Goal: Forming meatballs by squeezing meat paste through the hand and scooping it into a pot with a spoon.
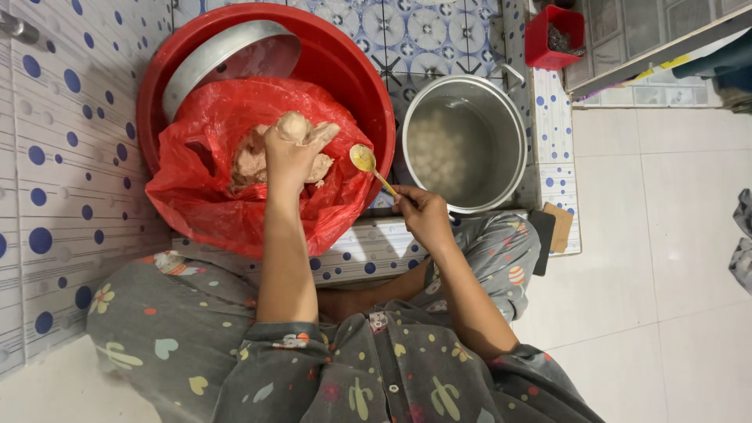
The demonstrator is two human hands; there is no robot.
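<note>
Pinkish paste [249, 160] lies heaped inside a red plastic bag [211, 196], which sits in a big red basin [345, 63] on the left of the scene; the left hand [288, 153] is closed around a lump of that paste, squeezing it so a rounded ball [294, 125] bulges out above the fist; the fist rests just over the heap, touching it. Right hand [421, 213] grips the thin handle of a small yellow spoon [370, 166], fingers pinched shut on it; the spoon's bowl points toward the ball, near it but apart, hanging over the right edge of the bag. A round metal tray [227, 51] leans inside the basin at its far side, partly behind the bag. To the right of the basin, just beside it, stands a metal pot [513, 117] holding cloudy water with pale round balls [439, 153] under the surface; how many I cannot tell. Farther off, at the far right corner of the tiled ledge [552, 110], is a small red tub [548, 31]. Blue-dotted wall tiles [55, 141] run along the left; the person sits in grey patterned clothes [376, 368] on the pale floor [658, 258].
</note>
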